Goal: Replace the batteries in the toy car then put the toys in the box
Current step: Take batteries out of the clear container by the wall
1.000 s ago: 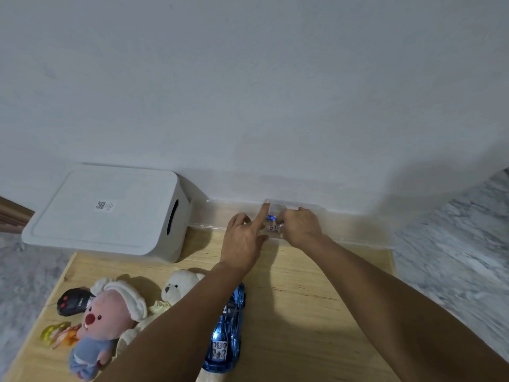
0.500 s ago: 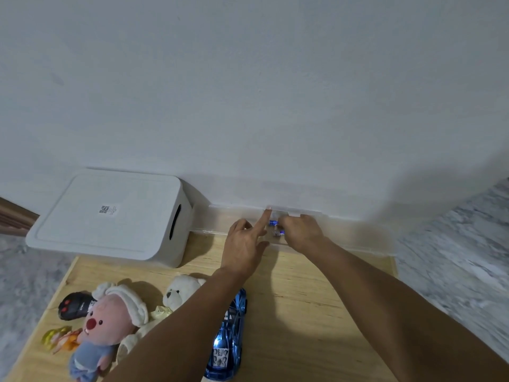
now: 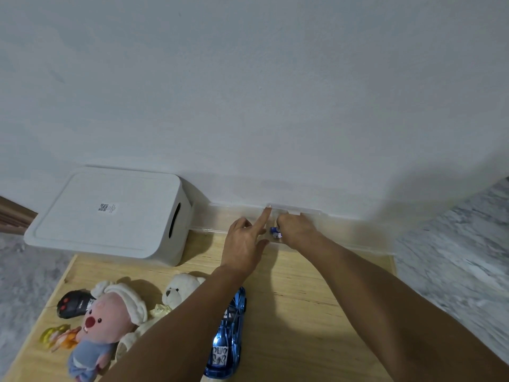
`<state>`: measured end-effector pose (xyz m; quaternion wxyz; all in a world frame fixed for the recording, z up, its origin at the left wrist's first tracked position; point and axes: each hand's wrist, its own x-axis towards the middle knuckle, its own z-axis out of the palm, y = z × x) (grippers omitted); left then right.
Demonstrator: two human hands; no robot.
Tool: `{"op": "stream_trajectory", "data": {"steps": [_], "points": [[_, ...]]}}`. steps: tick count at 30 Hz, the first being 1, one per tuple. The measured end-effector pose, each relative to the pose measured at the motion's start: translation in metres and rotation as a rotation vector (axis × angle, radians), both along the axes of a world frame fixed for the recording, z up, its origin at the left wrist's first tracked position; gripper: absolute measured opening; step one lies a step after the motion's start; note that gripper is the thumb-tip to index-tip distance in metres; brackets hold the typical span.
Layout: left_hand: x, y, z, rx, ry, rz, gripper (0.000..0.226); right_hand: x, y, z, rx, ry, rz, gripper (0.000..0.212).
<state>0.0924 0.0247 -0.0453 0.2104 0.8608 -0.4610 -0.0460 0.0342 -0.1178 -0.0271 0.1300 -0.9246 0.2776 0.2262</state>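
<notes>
Reaching into clear tray (image 3: 358, 238) by wall, right hand (image 3: 296, 230) fingers curled on battery (image 3: 275, 232); left hand (image 3: 243, 245) w/ index straight.

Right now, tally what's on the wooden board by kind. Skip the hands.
Plush toys: 2, pink plush and white bear
Toy cars: 1, blue toy car
Remote controls: 1, black remote
Small yellow-orange toys: 1
Storage boxes: 2, white box and clear box
Total: 7
</notes>
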Motion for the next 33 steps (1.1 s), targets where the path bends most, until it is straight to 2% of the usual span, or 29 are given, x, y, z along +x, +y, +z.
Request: {"op": "stream_trajectory", "data": {"steps": [10, 16, 19, 23, 28, 33], "points": [[-0.001, 0.000, -0.001, -0.019, 0.000, 0.007, 0.090, -0.003, -0.006, 0.002, 0.079, 0.019, 0.028, 0.024], [-0.003, 0.001, 0.001, -0.025, 0.007, 0.013, 0.091, -0.005, -0.007, -0.005, 0.084, -0.024, 0.011, 0.021], [-0.003, 0.000, 0.004, -0.029, 0.039, 0.014, 0.088, -0.011, -0.011, -0.007, 0.104, -0.071, -0.031, 0.027], [-0.004, 0.000, 0.006, -0.029, 0.047, 0.011, 0.087, -0.024, -0.017, -0.006, 0.122, -0.170, -0.025, 0.040], [-0.004, 0.000, 0.011, -0.035, 0.074, 0.005, 0.085, -0.037, -0.017, -0.003, 0.096, -0.370, 0.046, 0.024], [-0.005, 0.002, 0.010, -0.037, 0.059, 0.007, 0.086, -0.058, -0.014, 0.003, -0.041, -0.621, 0.123, 0.017]]}}
